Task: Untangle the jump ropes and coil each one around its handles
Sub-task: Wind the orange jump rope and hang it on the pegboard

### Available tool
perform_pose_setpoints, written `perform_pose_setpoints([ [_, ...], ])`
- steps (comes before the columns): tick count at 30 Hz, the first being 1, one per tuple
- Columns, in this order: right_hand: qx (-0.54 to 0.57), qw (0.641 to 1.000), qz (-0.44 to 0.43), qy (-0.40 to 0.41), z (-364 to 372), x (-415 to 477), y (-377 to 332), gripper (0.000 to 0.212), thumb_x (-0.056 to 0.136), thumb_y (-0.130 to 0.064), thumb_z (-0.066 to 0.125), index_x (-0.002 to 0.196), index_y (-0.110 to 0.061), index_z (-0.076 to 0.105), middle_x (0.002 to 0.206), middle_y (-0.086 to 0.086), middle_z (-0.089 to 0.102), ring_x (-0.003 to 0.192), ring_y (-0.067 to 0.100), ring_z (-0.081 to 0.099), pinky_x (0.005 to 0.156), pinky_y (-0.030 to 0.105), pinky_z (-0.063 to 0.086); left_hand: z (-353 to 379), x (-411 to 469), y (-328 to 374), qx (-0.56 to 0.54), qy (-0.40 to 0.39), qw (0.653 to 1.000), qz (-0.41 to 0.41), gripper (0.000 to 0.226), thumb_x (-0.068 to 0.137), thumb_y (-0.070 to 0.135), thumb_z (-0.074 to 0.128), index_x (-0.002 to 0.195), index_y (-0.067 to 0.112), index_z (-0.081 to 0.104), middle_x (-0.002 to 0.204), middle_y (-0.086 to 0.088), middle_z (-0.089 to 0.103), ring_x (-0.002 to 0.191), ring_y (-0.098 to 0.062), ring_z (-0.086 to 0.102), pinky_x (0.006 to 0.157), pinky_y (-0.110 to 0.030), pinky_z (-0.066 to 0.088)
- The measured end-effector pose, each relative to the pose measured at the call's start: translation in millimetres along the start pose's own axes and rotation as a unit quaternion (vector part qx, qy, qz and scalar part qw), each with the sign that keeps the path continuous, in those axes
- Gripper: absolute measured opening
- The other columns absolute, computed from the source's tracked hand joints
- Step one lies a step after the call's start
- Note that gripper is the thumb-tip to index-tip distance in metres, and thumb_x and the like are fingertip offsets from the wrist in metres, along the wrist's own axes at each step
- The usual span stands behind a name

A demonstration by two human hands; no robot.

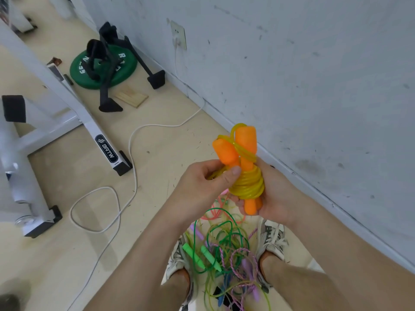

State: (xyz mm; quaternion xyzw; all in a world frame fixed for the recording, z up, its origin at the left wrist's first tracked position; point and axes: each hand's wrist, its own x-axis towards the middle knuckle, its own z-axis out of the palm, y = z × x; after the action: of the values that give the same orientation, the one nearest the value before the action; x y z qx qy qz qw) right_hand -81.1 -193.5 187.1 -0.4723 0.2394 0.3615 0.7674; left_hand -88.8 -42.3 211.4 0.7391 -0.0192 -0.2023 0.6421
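pale floor (157,153) beside a scuffed grey wall (314,63). right hand (276,194) wraps around 2 orange handles (246,140), held upright at centre, with the yellow rope (249,185) coiled round their middle in several turns. left hand (208,182) pinches that rope at the top of the coil, thumb on it. below, near, a tangled pile (226,250) of ropes lies on the floor between 2 shoes (272,239); 2 green handles (193,254) counted in it. left: 1 white cable (132,153); far left, 1 green weight plate (78,72).
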Motion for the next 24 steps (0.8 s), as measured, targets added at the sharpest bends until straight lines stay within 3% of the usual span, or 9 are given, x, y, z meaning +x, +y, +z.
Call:
perform_pose_setpoints([
  [3, -0.056, 0.995, -0.074, 0.046, 2.0, 5.1, 2.3, 0.057, 0.088, -0.068, 0.047, 0.098, -0.015, 0.067, 0.074, 0.01, 0.065, 0.055, 0.02, 0.062, 0.05, 0.029, 0.048, 1.0, 4.4, -6.9, 0.04, 0.078, 0.996, 0.008, 0.009, 0.088, 0.033, 0.064, 0.09, 0.028, 0.072, 0.084, 0.0, 0.075, 0.076, -0.007, 0.068, 0.069, -0.022, 0.053],
  [5, -0.141, 0.98, -0.13, 0.053, 2.0, 7.6, 4.1, 0.072, 0.075, -0.084, 0.043, 0.11, -0.027, 0.069, 0.095, 0.008, 0.073, 0.076, 0.023, 0.071, 0.068, 0.038, 0.055, 0.6, 7.3, -10.0, 0.04, 0.118, 0.992, 0.003, 0.009, 0.089, 0.032, 0.065, 0.085, 0.028, 0.072, 0.079, -0.001, 0.074, 0.069, -0.006, 0.065, 0.064, -0.018, 0.049],
  [7, -0.219, 0.961, -0.167, 0.035, 5.3, 5.4, 6.0, 0.074, 0.07, -0.088, 0.044, 0.116, -0.035, 0.065, 0.103, 0.006, 0.074, 0.09, 0.025, 0.072, 0.081, 0.042, 0.055, 0.4, 8.0, -10.1, 0.049, 0.132, 0.99, -0.004, 0.014, 0.09, 0.032, 0.064, 0.085, 0.022, 0.073, 0.069, 0.004, 0.071, 0.062, -0.003, 0.061, 0.06, -0.016, 0.048],
  [10, -0.243, 0.944, -0.219, 0.05, 7.2, 0.4, 4.8, 0.054, 0.082, -0.066, 0.052, 0.108, -0.022, 0.069, 0.096, 0.009, 0.074, 0.081, 0.02, 0.072, 0.068, 0.028, 0.053, 3.1, 9.1, -11.4, 0.111, 0.124, 0.986, -0.004, 0.032, 0.089, 0.044, 0.06, 0.088, 0.014, 0.071, 0.072, -0.003, 0.071, 0.069, -0.021, 0.065, 0.067, -0.038, 0.051],
  [14, -0.206, 0.945, -0.235, 0.099, 6.3, -4.1, -4.5, 0.036, 0.092, -0.041, 0.058, 0.079, -0.009, 0.068, 0.065, 0.009, 0.068, 0.048, 0.018, 0.057, 0.044, 0.021, 0.043, 2.3, 6.3, -8.7, 0.194, 0.096, 0.976, 0.024, 0.015, 0.094, 0.031, 0.056, 0.085, 0.027, 0.068, 0.057, 0.018, 0.058, 0.053, -0.001, 0.052, 0.06, -0.029, 0.044],
  [16, -0.147, 0.961, -0.209, 0.108, 1.8, -5.5, -9.8, 0.036, 0.092, -0.039, 0.059, 0.077, -0.007, 0.067, 0.066, 0.015, 0.066, 0.041, 0.02, 0.051, 0.04, 0.023, 0.04, -0.4, 2.6, -5.5, 0.265, 0.108, 0.957, 0.056, 0.014, 0.091, 0.026, 0.061, 0.099, 0.035, 0.069, 0.069, 0.019, 0.062, 0.062, -0.004, 0.058, 0.069, -0.03, 0.049],
  [18, -0.096, 0.974, -0.18, 0.094, -2.2, -7.0, -14.1, 0.034, 0.09, -0.039, 0.059, 0.081, -0.007, 0.066, 0.067, 0.016, 0.065, 0.038, 0.02, 0.049, 0.039, 0.023, 0.038, -5.2, 0.4, -5.3, 0.289, 0.156, 0.941, 0.084, 0.023, 0.086, 0.024, 0.067, 0.108, 0.03, 0.071, 0.08, 0.013, 0.066, 0.067, -0.009, 0.061, 0.074, -0.03, 0.05],
  [21, -0.049, 0.987, -0.142, 0.058, -1.8, -8.4, -16.0, 0.037, 0.08, -0.044, 0.061, 0.086, -0.007, 0.065, 0.068, 0.017, 0.064, 0.039, 0.02, 0.047, 0.039, 0.021, 0.036, -13.9, 1.6, -7.1, 0.322, 0.219, 0.913, 0.122, 0.017, 0.083, 0.024, 0.07, 0.1, 0.024, 0.075, 0.08, 0.008, 0.068, 0.066, -0.011, 0.059, 0.068, -0.029, 0.049],
  [24, -0.03, 0.991, -0.118, 0.052, -1.8, -6.0, -15.7, 0.038, 0.086, -0.044, 0.058, 0.095, -0.008, 0.066, 0.069, 0.016, 0.064, 0.039, 0.019, 0.044, 0.042, 0.021, 0.033, -13.8, 2.9, -11.1, 0.45, 0.178, 0.858, 0.173, 0.019, 0.084, 0.026, 0.057, 0.078, 0.018, 0.073, 0.067, 0.001, 0.061, 0.062, -0.021, 0.057, 0.057, -0.035, 0.048],
])
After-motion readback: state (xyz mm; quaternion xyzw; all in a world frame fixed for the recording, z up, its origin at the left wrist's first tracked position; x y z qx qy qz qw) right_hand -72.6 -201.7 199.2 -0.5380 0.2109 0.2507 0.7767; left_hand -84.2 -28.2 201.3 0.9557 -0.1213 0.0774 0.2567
